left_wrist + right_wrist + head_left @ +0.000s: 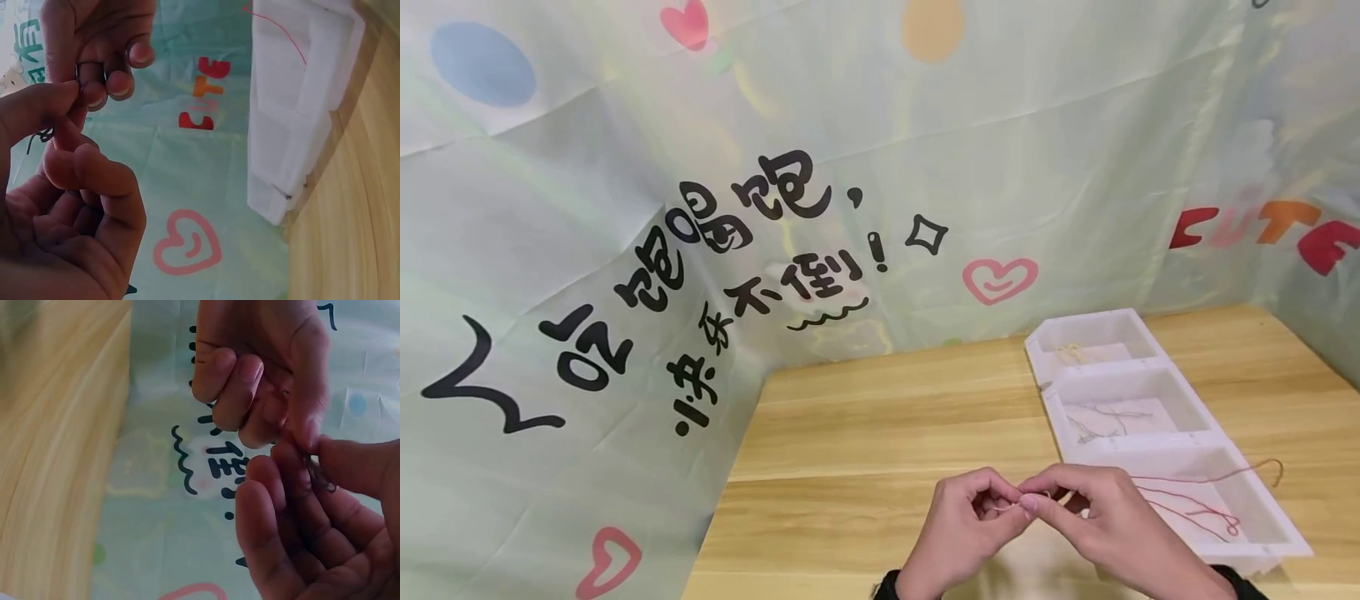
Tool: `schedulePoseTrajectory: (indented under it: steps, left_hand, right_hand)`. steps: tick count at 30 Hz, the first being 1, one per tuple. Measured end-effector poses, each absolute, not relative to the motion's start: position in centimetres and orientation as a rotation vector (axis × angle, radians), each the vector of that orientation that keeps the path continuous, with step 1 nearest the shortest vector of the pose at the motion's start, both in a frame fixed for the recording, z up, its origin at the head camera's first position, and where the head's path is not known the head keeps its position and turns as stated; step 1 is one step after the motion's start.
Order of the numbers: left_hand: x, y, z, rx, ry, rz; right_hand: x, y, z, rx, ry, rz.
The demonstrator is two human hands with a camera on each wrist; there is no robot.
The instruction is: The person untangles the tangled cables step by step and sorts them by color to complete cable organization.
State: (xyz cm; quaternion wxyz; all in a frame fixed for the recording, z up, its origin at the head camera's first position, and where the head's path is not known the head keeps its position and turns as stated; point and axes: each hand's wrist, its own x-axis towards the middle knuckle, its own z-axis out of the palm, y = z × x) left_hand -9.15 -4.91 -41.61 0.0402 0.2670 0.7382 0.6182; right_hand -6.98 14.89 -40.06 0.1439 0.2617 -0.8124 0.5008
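Above the table's front part, my left hand (966,517) and right hand (1097,508) meet fingertip to fingertip. Between thumb and index finger, each hand pinches a thin piece of string (1002,507), pale in the head view. Both wrist views show the string darker, with a small loop (44,134) beside the left thumb and a bunched bit (320,475) by the right thumb. Most of the string is hidden by the fingers. In the left wrist view, the other fingers of the left hand are curled loosely.
To the right stands a white tray (1279,521) with three compartments. Yellow string (1071,353) lies in the far one, grey string (1105,421) in the middle, red string (1195,504) in the near one, one strand crossing the rim. Printed cloth (880,100) hangs behind the wooden table (880,433).
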Motion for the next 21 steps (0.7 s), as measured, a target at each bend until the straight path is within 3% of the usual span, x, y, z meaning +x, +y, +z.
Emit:
schedulePoseTrajectory:
  steps: [8,21]
  left_hand:
    - [-9.2,-5.5,-41.8,0.748,2.237,1.889]
    - [-9.5,-7.2,-42.7,0.637,2.249,1.949]
  right_hand:
    - [-8.7,16.6,-40.3,0.699,-2.368,1.343]
    - [-14.9,26.5,-41.0,0.336,-2.835,1.112]
